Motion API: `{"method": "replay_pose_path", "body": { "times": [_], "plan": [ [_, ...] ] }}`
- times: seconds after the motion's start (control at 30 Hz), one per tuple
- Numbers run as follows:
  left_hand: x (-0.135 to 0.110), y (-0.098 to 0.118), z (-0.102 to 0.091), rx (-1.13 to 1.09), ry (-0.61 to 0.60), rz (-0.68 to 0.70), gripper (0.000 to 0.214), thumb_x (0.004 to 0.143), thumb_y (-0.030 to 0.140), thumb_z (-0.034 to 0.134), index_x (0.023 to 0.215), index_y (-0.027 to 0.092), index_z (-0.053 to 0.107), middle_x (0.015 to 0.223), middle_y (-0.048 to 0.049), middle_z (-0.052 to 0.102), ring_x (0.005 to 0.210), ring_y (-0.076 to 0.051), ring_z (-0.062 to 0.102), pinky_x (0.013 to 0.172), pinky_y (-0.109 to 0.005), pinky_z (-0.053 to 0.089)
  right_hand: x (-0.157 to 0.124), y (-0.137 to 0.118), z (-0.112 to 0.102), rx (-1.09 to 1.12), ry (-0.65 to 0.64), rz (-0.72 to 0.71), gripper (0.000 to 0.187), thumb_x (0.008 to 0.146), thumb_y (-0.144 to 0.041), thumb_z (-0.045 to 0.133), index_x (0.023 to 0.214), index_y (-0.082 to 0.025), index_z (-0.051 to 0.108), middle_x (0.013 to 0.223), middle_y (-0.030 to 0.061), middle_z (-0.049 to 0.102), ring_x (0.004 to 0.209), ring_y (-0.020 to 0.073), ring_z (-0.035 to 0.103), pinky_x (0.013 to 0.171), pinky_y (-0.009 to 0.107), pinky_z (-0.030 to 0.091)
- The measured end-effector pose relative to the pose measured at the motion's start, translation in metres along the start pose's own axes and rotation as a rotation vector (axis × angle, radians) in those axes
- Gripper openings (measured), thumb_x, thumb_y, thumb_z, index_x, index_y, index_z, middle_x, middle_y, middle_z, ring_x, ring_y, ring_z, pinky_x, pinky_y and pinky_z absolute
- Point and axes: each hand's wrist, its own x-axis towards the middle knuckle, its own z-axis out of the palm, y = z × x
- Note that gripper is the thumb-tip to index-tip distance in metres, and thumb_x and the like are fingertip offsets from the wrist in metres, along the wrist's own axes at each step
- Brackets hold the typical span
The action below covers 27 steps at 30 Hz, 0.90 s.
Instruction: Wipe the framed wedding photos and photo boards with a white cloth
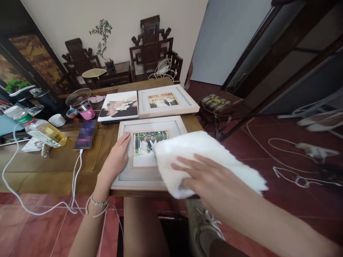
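Observation:
A pale wooden picture frame (125, 180) with a photo of a couple lies flat at the table's near edge. Along its left side, my left hand (118, 155) grips the border, fingers over the edge. My right hand (203, 175) holds a fluffy white cloth (193, 146), its fingers spread across the top and the thumb partly hidden in the folds. The cloth covers the frame's right part and hangs past the table edge. Behind lie a second wooden picture frame (187, 100) and a photo panel (118, 103), side by side.
On the left of the table (107, 135) are a phone (85, 135) on a white cable, a pink cup (87, 112) and a tilted bottle (45, 130) of yellow liquid. A plaid bag (215, 103) sits right of the table. Carved chairs (150, 46) stand behind; cables cross the red floor.

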Motion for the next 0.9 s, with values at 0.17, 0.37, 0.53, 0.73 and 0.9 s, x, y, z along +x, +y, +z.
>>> {"method": "replay_pose_path", "body": {
  "times": [0.17, 0.37, 0.53, 0.73, 0.9],
  "plan": [
    [-0.001, 0.002, 0.0, 0.011, 0.006, -0.023, 0.055, 0.088, 0.003, 0.033, 0.141, 0.012, 0.047, 0.15, -0.014, 0.044, 0.142, -0.023, 0.038, 0.119, -0.044, 0.032, 0.008, 0.028, -0.002, -0.082, 0.005, 0.068, 0.047, 0.06, 0.004, 0.047, 0.089, -0.023, 0.071, 0.123, 0.009, 0.068, 0.121, 0.0274, 0.058, 0.103, 0.048, 0.044],
    [0.0, 0.002, 0.001, 0.022, 0.011, -0.026, 0.047, 0.093, 0.009, 0.034, 0.138, 0.01, 0.049, 0.147, -0.0184, 0.046, 0.139, -0.026, 0.041, 0.116, -0.048, 0.036, 0.099, 0.057, 0.02, -0.103, -0.018, 0.062, 0.057, 0.069, 0.005, 0.046, 0.122, -0.012, 0.06, 0.126, 0.0192, 0.063, 0.131, 0.0294, 0.048, 0.108, 0.049, 0.036],
    [0.004, 0.009, -0.005, 0.029, 0.004, 0.011, 0.043, 0.094, 0.009, 0.034, 0.132, 0.011, 0.053, 0.142, -0.018, 0.049, 0.136, -0.027, 0.044, 0.113, -0.047, 0.039, 0.172, 0.046, 0.026, -0.07, -0.034, -0.155, 0.052, 0.076, 0.002, 0.045, 0.124, -0.015, 0.055, 0.127, 0.0174, 0.061, 0.125, 0.0265, 0.05, 0.098, 0.04, 0.039],
    [0.004, 0.011, -0.006, 0.022, -0.003, 0.006, 0.043, 0.095, 0.01, 0.033, 0.133, 0.01, 0.052, 0.142, -0.0175, 0.05, 0.136, -0.026, 0.045, 0.115, -0.045, 0.037, 0.182, 0.039, 0.019, -0.114, -0.096, -0.116, 0.043, 0.078, 0.001, 0.044, 0.117, -0.015, 0.054, 0.096, 0.0129, 0.068, 0.087, 0.0253, 0.06, 0.073, 0.033, 0.038],
    [-0.001, 0.005, 0.0, 0.036, -0.01, -0.045, 0.046, 0.096, 0.013, 0.032, 0.139, 0.01, 0.047, 0.148, -0.0175, 0.044, 0.14, -0.025, 0.04, 0.116, -0.046, 0.035, 0.149, 0.057, -0.001, -0.206, -0.168, 0.006, 0.048, 0.072, 0.005, 0.045, 0.114, -0.014, 0.055, 0.087, 0.0121, 0.067, 0.083, 0.0254, 0.058, 0.075, 0.033, 0.036]
  ]
}}
